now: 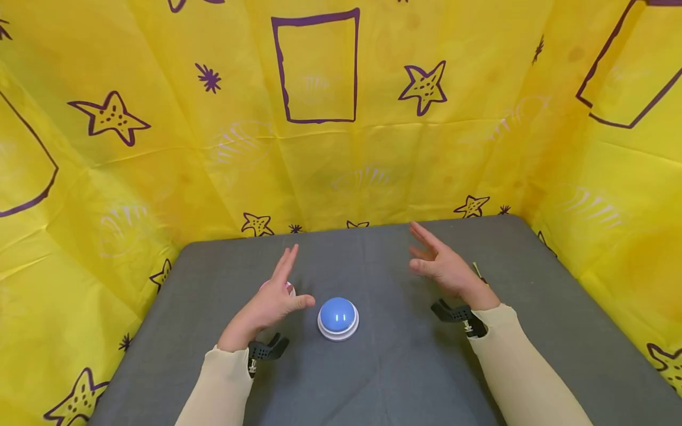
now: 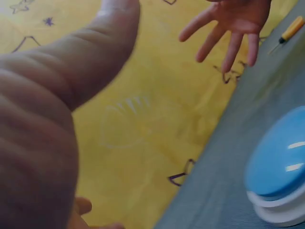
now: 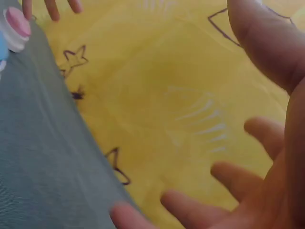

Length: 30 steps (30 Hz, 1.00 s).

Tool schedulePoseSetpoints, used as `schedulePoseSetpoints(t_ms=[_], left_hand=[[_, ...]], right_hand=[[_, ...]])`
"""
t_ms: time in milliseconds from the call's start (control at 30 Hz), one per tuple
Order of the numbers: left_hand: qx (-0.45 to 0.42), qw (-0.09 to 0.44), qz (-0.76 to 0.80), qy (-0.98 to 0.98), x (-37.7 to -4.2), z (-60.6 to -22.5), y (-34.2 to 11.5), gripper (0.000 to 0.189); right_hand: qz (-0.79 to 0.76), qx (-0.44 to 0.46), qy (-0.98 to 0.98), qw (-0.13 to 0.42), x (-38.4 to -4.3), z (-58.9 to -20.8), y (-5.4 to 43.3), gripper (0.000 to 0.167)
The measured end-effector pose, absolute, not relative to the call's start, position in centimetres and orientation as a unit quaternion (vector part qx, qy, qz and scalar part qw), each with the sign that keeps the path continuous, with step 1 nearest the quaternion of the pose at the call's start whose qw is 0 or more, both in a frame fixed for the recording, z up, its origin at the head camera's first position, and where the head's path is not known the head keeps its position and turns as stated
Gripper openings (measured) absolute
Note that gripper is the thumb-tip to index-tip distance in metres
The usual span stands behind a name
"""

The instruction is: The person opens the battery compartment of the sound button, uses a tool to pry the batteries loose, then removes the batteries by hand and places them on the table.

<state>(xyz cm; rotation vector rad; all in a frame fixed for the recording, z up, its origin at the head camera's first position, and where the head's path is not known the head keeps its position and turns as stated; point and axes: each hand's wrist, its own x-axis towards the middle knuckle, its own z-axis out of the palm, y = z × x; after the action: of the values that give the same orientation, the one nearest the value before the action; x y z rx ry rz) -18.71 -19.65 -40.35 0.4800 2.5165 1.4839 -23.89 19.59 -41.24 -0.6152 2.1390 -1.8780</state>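
A blue dome push button [image 1: 337, 316] on a white base sits on the grey table, just right of my left hand [image 1: 272, 302]. That hand is held above the table, fingers extended and thumb pointing right, with nothing in it. Behind it a pink push button [image 3: 18, 20] with a white base is partly hidden in the head view. My right hand [image 1: 444, 266] hovers farther right, fingers spread and palm facing left, holding nothing. Beyond that palm lies a screwdriver [image 2: 291, 29] with a yellow-orange handle, mostly hidden by the right hand in the head view.
Yellow cloth [image 1: 319, 171] with purple starfish and frame drawings rises behind the table and along both sides. The grey tabletop [image 1: 394, 378] runs up to the cloth. Each wrist wears a dark camera mount, such as the left mount [image 1: 266, 349].
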Motion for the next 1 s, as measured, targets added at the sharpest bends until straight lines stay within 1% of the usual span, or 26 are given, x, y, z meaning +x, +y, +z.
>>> schedulePoseSetpoints(t_ms=[100,200,267,500,633,733,1000], left_hand=[[0.19,0.107,0.566,0.795,-18.4,-41.6,-19.6,0.121],[0.205,0.121,0.606,0.759,-18.2,-42.7,-19.5,0.118],[0.208,0.127,0.614,0.751,-18.1,-43.4,-19.4,0.115],[0.202,0.153,0.603,0.756,-17.8,-45.2,-19.2,0.105],[0.198,0.154,0.577,0.777,-17.9,-45.9,-19.2,0.099],[0.197,0.156,0.566,0.785,-18.0,-46.4,-19.2,0.096],[0.194,0.167,0.546,0.798,-18.0,-47.0,-19.1,0.094]], right_hand=[[-0.697,-0.239,0.655,0.168,-23.5,-42.1,19.3,0.084],[-0.724,-0.251,0.61,0.203,-23.2,-43.1,18.9,0.086],[-0.731,-0.253,0.595,0.217,-22.9,-43.8,18.5,0.087],[-0.722,-0.239,0.598,0.253,-22.1,-45.7,16.7,0.082],[-0.688,-0.251,0.631,0.254,-21.8,-46.6,15.4,0.087],[-0.662,-0.258,0.66,0.245,-21.7,-47.2,14.6,0.088],[-0.613,-0.252,0.717,0.216,-21.5,-48.0,12.6,0.08]])
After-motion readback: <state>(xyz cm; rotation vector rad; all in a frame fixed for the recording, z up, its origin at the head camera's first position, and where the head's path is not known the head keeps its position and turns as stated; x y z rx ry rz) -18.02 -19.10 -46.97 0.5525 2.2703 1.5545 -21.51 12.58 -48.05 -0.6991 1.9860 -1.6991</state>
